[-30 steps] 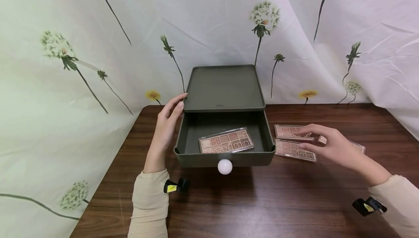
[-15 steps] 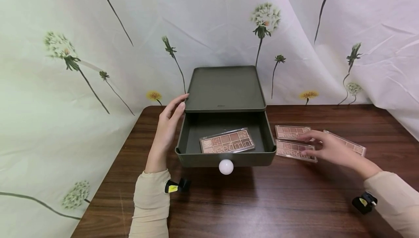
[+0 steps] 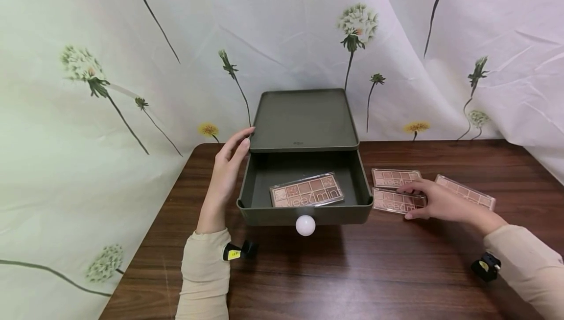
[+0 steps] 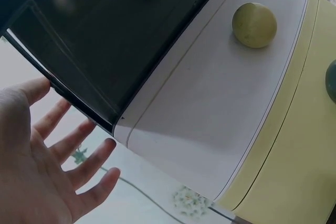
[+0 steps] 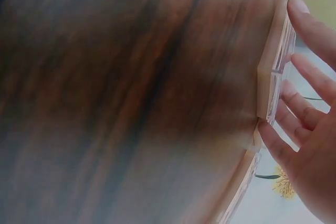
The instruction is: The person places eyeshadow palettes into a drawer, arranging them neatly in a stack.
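Observation:
My left hand (image 3: 224, 168) rests with relaxed fingers against the left side of a dark green drawer unit (image 3: 304, 119); its top drawer (image 3: 304, 216) is pulled out. Inside that drawer a clear-lidded eyeshadow palette (image 3: 306, 191) lies aslant. To the right on the table, my right hand (image 3: 440, 202) pinches the right end of the near eyeshadow palette (image 3: 392, 201), thumb at its front edge and fingers at its back edge. The right wrist view shows the fingertips (image 5: 298, 4) at the palette's rim. Two more palettes lie around it, one behind (image 3: 392, 177) and one at right (image 3: 469, 194).
A white round knob (image 3: 305, 225) sticks out of the drawer front. In the left wrist view, a pale drawer (image 4: 199, 93) and a yellow drawer (image 4: 294, 145) sit below the dark top one. A flower-printed cloth (image 3: 299, 31) hangs behind the wooden table (image 3: 308, 281).
My right hand has come down and in toward the near palette, its thumb and fingers closing at that palette's edges. The left hand keeps its place at the unit's side.

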The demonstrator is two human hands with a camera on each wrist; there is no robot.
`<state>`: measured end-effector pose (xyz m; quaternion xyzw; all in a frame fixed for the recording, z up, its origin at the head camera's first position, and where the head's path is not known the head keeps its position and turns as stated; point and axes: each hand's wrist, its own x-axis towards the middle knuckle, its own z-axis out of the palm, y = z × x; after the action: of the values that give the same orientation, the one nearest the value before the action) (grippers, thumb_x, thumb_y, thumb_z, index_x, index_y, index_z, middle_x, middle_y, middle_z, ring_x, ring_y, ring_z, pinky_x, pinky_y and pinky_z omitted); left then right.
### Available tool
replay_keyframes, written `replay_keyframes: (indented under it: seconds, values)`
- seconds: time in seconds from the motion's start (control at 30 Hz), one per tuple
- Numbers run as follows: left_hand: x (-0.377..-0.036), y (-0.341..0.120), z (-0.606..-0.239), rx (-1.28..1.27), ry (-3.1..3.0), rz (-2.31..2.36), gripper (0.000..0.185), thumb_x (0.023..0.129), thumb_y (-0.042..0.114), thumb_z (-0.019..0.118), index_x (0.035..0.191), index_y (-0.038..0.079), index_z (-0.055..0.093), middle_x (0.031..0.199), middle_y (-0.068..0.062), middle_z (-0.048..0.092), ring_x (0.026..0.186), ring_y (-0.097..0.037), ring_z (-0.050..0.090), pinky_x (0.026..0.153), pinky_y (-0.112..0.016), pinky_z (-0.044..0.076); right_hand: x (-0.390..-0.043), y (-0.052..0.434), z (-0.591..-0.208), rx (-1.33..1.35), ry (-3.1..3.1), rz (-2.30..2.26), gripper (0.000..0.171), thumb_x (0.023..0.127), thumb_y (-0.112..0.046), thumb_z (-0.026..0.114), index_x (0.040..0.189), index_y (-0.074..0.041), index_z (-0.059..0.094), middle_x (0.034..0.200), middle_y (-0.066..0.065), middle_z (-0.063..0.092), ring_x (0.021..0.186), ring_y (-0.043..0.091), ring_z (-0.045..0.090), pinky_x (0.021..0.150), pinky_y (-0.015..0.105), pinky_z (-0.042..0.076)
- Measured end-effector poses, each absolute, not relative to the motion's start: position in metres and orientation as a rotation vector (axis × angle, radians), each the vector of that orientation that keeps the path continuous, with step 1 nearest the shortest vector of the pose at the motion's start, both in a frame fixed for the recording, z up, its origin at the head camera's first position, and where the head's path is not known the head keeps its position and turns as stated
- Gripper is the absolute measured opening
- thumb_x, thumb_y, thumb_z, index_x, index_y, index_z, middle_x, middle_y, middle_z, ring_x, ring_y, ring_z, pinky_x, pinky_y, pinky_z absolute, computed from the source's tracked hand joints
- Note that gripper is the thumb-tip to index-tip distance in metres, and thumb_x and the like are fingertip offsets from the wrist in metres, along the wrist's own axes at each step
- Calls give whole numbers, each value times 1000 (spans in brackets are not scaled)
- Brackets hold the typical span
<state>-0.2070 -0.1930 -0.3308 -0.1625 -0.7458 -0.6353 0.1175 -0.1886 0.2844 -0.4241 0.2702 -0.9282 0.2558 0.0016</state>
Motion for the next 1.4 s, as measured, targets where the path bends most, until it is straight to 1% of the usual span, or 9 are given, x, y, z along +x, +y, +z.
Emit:
replay_keyframes:
  seconds: [0.17,0.3,0.5,0.7,0.8,0.93,1.13,1.23,1.4]
  values:
    - [-208,-193,-331,-474,-2180,-1861,42,106,32,49,143,14,54,144,5,50,120,-13,49,94,-32,42,-190,280,-423,821,-2950,810,65,70,-35,90,121,-2,66,107,11,58,98,28,57,81,47,48]
    - [-208,-193,-332,-473,-2178,-1863,41,106,31,49,143,13,54,144,5,49,120,-13,49,94,-32,42,-191,276,-421,780,-3001,815,68,70,-38,90,123,-2,65,113,17,56,104,36,56,86,53,46]
    - [-208,-193,-332,-478,-2171,-1873,42,106,30,49,143,12,54,144,4,49,121,-12,48,94,-32,42,-189,272,-420,767,-3012,776,61,72,-34,89,120,-2,67,113,16,56,103,34,56,86,51,46]
    - [-208,-192,-333,-492,-2166,-1882,42,106,29,49,143,12,54,144,4,49,122,-13,48,95,-32,42,-189,270,-415,739,-2971,742,59,70,-26,91,117,2,67,118,24,61,118,52,50,97,64,39]
    - [-208,-192,-332,-494,-2166,-1881,42,106,29,49,143,12,54,144,4,49,123,-12,48,95,-33,42,-188,268,-409,745,-2940,774,60,71,-22,90,117,5,65,114,22,64,110,48,56,94,60,43]
    - [-208,-193,-332,-495,-2166,-1878,42,105,31,49,143,14,54,144,5,49,124,-12,48,97,-34,42,-183,266,-397,748,-2905,801,62,73,-21,89,122,5,62,112,17,66,98,31,62,83,48,50]
    - [-208,-193,-332,-496,-2160,-1884,41,105,31,50,143,14,55,144,5,50,123,-12,48,97,-34,42,-172,264,-378,737,-2838,757,61,75,-21,89,126,-1,63,114,12,68,97,23,63,77,38,53]
    - [-208,-193,-331,-493,-2159,-1882,41,105,30,50,143,14,55,143,5,50,123,-12,48,96,-33,42,-167,264,-370,729,-2805,727,60,75,-21,89,127,-5,63,114,8,67,95,18,61,76,31,51]
    - [-208,-193,-331,-491,-2161,-1878,41,105,31,50,142,14,55,143,5,50,122,-12,49,96,-33,42,-159,263,-357,721,-2746,716,62,76,-23,88,132,-11,63,120,7,67,105,11,57,86,14,39]
